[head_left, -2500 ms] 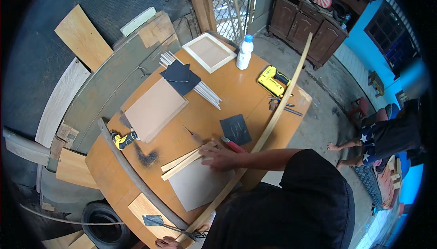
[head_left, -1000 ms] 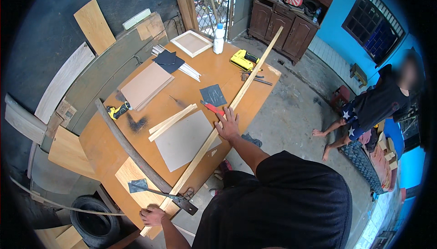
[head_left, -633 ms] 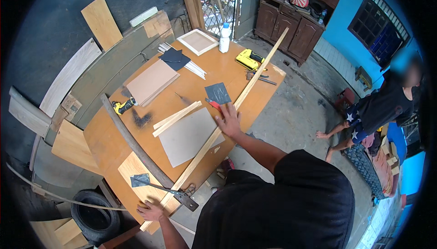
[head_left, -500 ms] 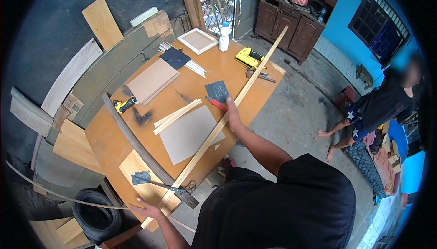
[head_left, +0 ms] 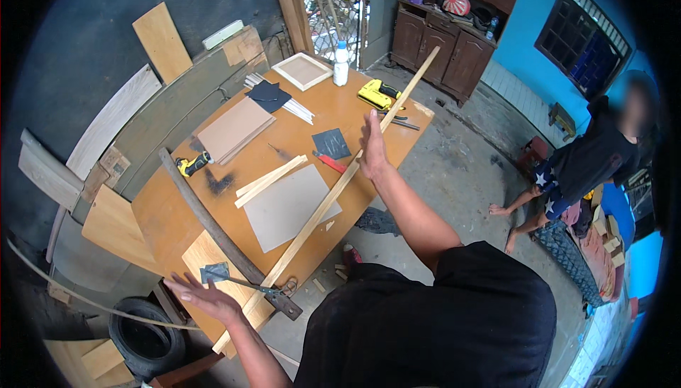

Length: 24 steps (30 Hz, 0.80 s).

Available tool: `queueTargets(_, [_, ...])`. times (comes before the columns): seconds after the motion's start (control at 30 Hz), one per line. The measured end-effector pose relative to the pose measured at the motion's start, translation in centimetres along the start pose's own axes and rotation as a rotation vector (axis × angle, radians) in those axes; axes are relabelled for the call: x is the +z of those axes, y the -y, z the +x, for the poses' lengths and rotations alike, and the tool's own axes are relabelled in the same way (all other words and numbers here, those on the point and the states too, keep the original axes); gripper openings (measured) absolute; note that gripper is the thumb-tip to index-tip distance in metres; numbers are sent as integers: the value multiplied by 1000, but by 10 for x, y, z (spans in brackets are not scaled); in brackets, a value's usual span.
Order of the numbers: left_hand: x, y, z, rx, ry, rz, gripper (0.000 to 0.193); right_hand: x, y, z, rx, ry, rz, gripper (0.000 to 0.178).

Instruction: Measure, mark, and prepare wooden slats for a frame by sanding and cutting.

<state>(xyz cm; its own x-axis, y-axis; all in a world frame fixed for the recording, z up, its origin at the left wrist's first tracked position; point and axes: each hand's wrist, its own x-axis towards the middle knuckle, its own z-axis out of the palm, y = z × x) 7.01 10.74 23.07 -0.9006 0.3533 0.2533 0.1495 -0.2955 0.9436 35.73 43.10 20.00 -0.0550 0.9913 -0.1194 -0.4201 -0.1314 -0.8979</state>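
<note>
A long pale wooden strip (head_left: 308, 228) lies slantwise across the orange-brown table (head_left: 262, 143), its far end past the table edge. My right hand (head_left: 374, 148) is raised beside the strip, fingers stretched and holding nothing. Spread fingers show on my left hand (head_left: 209, 300), palm turned up, over the table's near left corner. Close to it are a small dark sheet (head_left: 214, 273) and scissors (head_left: 259, 289). Near the right hand lie a dark square sheet (head_left: 332, 142) and a red-handled tool (head_left: 330, 162). A grey sheet (head_left: 280, 214) sits partly under the strip, with two short strips (head_left: 269, 181) beside it.
A dark curved bar (head_left: 206, 214) crosses the table's left part. Brown sheets (head_left: 236, 130), a wooden frame (head_left: 301, 71), a white bottle (head_left: 341, 66) and a yellow tool (head_left: 378, 95) stand farther off. A tyre (head_left: 147, 338) is at lower left; another person (head_left: 592, 147) sits at right.
My right hand has left the red-handled tool and the dark square, which now lie on the table, and has lifted. My left hand has risen leftward with its fingers spread.
</note>
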Motion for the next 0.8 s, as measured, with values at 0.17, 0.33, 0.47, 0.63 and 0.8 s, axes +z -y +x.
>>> queueTargets(0.17, [25,21,-27,-86,139,-64,88,53,23,-51,-8,200,-67,90])
queueTargets(0.33, [83,21,-106,-322,373,-206,74,112,-91,-167,-8,780,-555,73])
queueTargets(0.47, [83,13,-119,-488,367,-438,75,128,-83,-215,250,901,-645,92])
queueTargets(0.63, [77,19,-119,-424,420,-395,76,127,-84,-217,337,925,-646,97])
queueTargets(0.8, [69,31,-122,-492,397,-400,76,120,-99,-217,301,952,-635,89])
